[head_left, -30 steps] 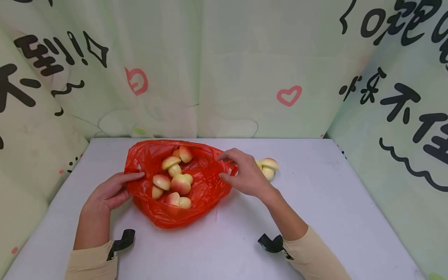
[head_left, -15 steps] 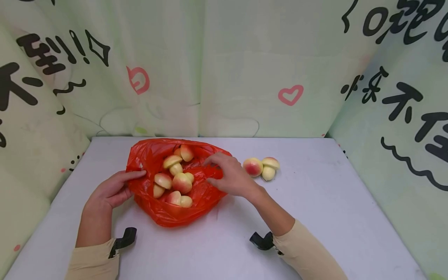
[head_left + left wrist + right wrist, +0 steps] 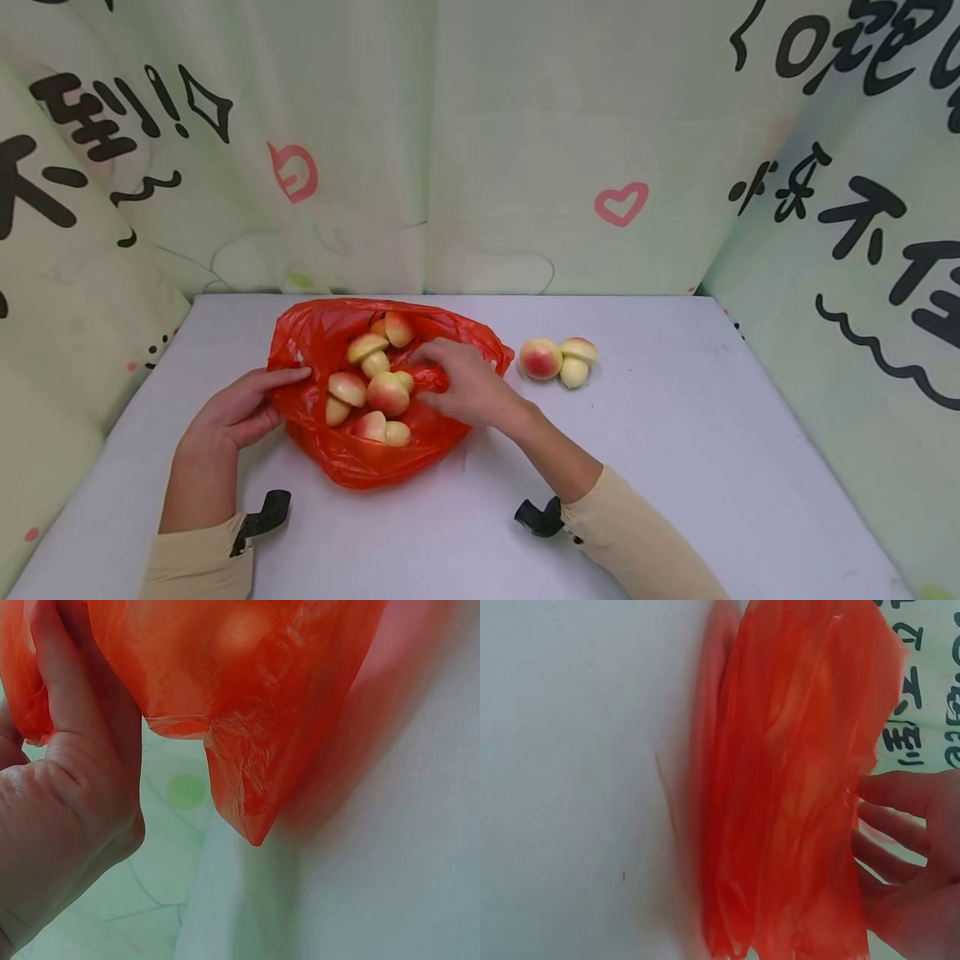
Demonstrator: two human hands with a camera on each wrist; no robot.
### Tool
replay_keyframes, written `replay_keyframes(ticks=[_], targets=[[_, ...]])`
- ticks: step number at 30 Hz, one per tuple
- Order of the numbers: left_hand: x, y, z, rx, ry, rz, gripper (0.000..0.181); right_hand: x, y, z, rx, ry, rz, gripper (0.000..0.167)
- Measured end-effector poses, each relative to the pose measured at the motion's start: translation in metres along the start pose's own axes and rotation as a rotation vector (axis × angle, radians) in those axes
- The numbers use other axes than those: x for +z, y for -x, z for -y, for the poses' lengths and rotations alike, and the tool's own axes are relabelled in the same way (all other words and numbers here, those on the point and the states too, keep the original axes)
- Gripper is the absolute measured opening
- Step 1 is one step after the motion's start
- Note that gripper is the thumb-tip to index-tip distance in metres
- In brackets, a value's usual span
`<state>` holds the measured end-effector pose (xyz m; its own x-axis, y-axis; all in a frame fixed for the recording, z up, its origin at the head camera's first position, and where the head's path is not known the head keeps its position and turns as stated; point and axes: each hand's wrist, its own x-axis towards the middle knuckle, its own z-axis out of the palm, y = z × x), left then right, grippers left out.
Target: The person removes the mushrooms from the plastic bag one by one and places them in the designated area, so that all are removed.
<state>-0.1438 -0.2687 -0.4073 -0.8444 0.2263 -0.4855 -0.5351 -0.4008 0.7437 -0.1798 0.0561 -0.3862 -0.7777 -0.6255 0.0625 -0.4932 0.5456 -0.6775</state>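
Note:
A red plastic bag [image 3: 337, 464] stands with its mouth spread, holding several mushrooms [image 3: 388, 393] with yellow and reddish caps. At its left rim my left hand [image 3: 238, 410] pinches the film, thumb inside and fingers outside; the left wrist view shows this hand [image 3: 71, 787] against the bag [image 3: 251, 769]. My right hand [image 3: 472, 387] reaches over the right rim into the mouth, its fingertips near the mushrooms. In the right wrist view that hand [image 3: 919, 862] has spread fingers, partly hidden behind the bag's wall [image 3: 795, 780].
Two more mushrooms lie on the white table [image 3: 675, 433] right of the bag: one with its reddish cap [image 3: 541, 359] toward me, the other [image 3: 576, 364] showing its stem. Printed curtains [image 3: 517, 150] enclose the table's back and sides.
My right hand has moved left from the bag's right rim into its mouth, uncovering the two mushrooms on the table. The left hand keeps its place on the rim.

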Motion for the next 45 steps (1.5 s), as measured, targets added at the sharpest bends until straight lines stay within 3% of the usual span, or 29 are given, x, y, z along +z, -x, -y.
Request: replay_keyframes(ticks=[11,29,45], targets=[[-0.002,0.000,0.002,0.005,0.005,0.009,0.034,0.015,-0.014,0.002,-0.002,0.016,0.052,0.047],[-0.004,0.002,0.002,0.015,-0.004,0.017,0.034,0.028,-0.026,0.000,0.099,0.036,0.096,0.065],[-0.003,0.000,0.001,0.015,-0.010,0.014,0.037,0.037,-0.028,-0.002,0.091,0.053,0.108,0.059]])
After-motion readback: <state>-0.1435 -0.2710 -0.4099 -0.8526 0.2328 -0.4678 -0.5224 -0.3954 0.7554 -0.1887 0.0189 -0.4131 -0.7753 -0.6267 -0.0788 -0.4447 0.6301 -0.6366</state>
